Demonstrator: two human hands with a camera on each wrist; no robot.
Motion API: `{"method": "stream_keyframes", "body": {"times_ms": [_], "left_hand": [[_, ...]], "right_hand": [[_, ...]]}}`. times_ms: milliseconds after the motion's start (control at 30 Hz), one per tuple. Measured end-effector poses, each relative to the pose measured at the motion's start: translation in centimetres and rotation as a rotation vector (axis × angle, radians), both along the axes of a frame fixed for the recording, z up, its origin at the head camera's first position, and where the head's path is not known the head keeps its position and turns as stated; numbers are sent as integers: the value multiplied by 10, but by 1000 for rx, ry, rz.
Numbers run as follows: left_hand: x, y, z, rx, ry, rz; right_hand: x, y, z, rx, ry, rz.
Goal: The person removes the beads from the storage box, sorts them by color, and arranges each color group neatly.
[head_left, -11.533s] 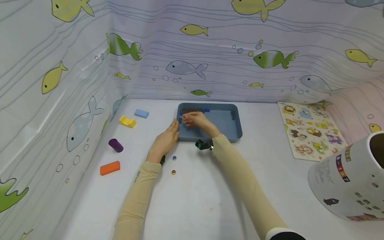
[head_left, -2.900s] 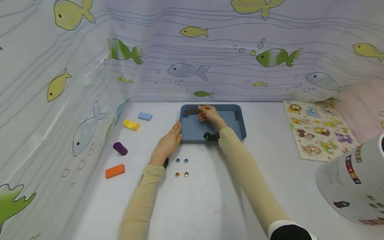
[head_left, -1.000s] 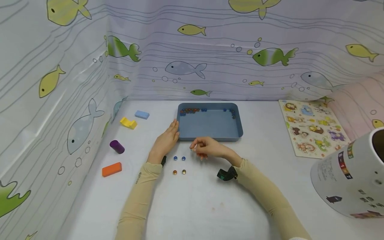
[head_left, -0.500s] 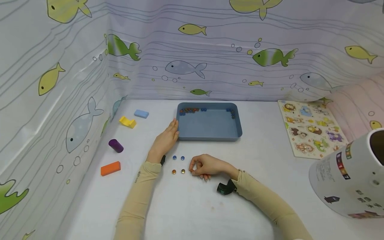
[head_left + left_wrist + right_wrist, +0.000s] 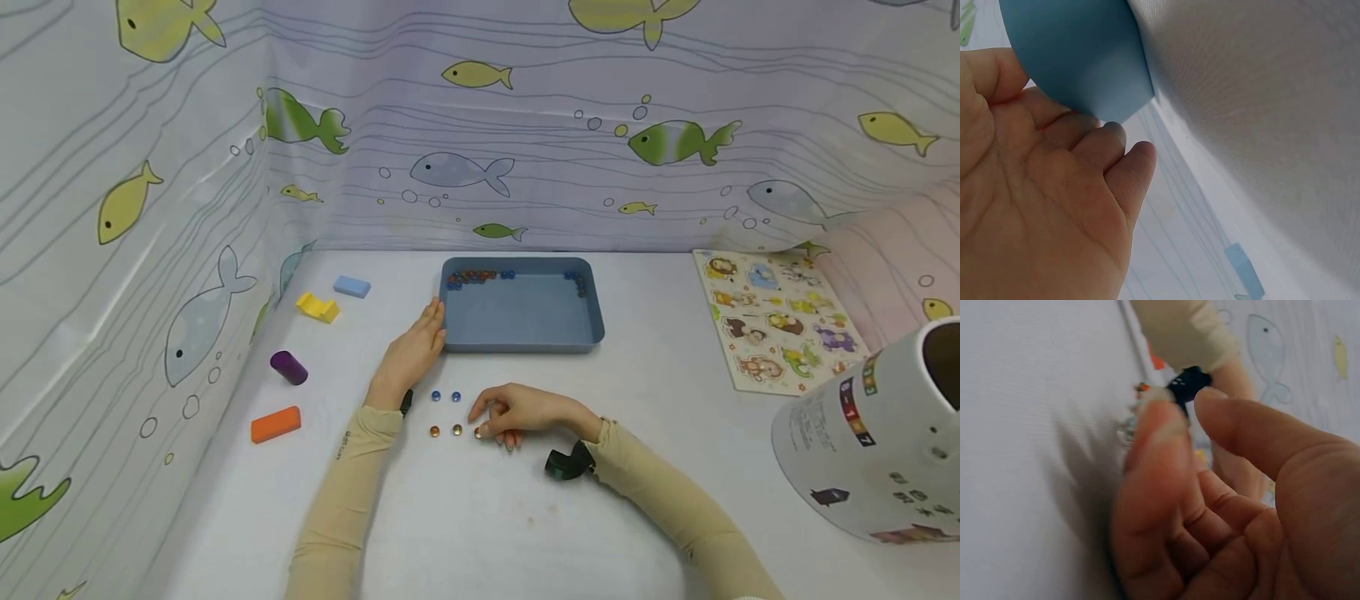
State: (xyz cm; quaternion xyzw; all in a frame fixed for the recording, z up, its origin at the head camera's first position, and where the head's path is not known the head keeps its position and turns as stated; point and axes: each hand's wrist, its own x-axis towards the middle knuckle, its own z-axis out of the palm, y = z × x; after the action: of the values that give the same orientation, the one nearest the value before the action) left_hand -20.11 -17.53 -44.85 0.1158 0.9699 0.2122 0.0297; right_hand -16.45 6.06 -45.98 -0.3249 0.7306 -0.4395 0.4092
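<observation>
My left hand lies with straight fingers along the left wall of a blue-grey tray; in the left wrist view the fingers touch the tray's side. My right hand is low over the table, its thumb beside a small amber glass bead. In the right wrist view thumb and forefinger stand apart, nothing visible between them. Left of that bead are a yellowish bead and an orange bead. Behind these lie two blue beads, one left, one right.
Several beads line the tray's back left and back right. On the left lie a light blue block, a yellow block, a purple cylinder and an orange block. An animal picture board and white tub stand right.
My right hand has come from the tray to the table with a bead, set down at the front row's right end. Earlier, two other beads joined the rows. My left hand stays at the tray.
</observation>
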Motion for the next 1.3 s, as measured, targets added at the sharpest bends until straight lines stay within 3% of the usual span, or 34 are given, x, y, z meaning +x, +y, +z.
{"method": "stream_keyframes", "body": {"times_ms": [133, 367, 733, 967, 1300], "left_hand": [[0, 0, -1, -3, 6, -2], [0, 0, -2, -3, -16, 2], [0, 1, 1, 0, -23, 4], [-1, 1, -1, 11, -3, -3], [-2, 1, -2, 16, 10, 6]], "right_hand": [[-9, 4, 8, -40, -30, -4], [-30, 13, 32, -99, 10, -42], [-88, 6, 65, -124, 120, -214], [-128, -19, 54, -138, 61, -374], [-161, -59, 24, -147, -60, -608]]}}
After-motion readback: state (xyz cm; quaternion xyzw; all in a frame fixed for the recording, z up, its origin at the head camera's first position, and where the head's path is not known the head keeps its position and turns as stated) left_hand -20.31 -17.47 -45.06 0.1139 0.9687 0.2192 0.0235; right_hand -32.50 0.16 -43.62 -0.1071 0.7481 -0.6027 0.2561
